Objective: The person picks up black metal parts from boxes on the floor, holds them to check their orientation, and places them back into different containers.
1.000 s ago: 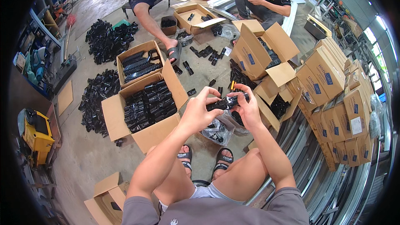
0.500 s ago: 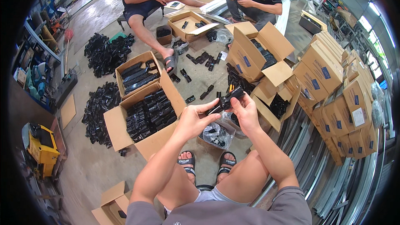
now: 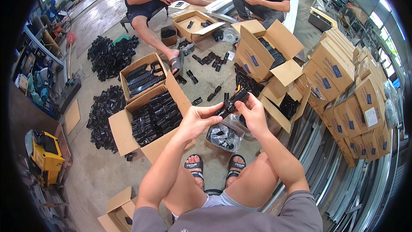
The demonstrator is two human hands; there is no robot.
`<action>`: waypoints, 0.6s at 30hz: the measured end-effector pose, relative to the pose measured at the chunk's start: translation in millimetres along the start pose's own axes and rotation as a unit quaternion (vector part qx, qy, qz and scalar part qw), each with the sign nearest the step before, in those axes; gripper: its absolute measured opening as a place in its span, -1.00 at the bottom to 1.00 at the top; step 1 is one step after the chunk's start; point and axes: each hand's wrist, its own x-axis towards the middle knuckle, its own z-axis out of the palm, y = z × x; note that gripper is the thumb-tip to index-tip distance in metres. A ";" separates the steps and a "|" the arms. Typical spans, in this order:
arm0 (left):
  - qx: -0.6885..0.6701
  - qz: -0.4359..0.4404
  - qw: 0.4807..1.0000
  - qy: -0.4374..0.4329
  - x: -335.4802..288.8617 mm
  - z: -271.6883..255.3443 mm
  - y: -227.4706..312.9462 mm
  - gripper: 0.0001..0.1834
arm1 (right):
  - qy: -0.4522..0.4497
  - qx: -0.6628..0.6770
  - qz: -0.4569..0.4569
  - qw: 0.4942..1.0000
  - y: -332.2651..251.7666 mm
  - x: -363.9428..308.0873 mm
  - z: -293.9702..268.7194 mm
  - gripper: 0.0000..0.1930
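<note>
The left hand [image 3: 200, 121], thumb and fingers nearly closed, pinches a glossy black elongated part [image 3: 232, 104]; the right hand [image 3: 253, 114] curls round its two-o'clock end. An open brown cardboard box [image 3: 123, 135] sits at nine o'clock. Two-handed handling seems underway, likely calling for steady support next.

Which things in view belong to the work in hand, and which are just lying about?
Apparently part of the work:
- black part, held by left hand and right hand
- loose pile of black parts
- open carton of similar parts

Apparently just lying about:
- yellow machine
- red broom
- flat brown board
</note>
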 end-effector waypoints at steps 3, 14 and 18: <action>0.003 -0.019 1.000 0.002 0.5 -2.8 -0.3 -0.50 | 0.002 -0.004 0.004 1.000 1.0 0.8 -0.1 -0.67; 0.024 -0.004 0.999 -0.041 -1.2 10.2 -3.5 -0.42 | 0.040 0.014 0.062 0.997 -1.1 0.6 -3.3 -0.65; 0.008 -0.006 1.000 -0.008 0.3 12.1 -12.6 -0.37 | 0.049 -0.005 0.065 0.997 1.8 3.7 -3.9 -0.65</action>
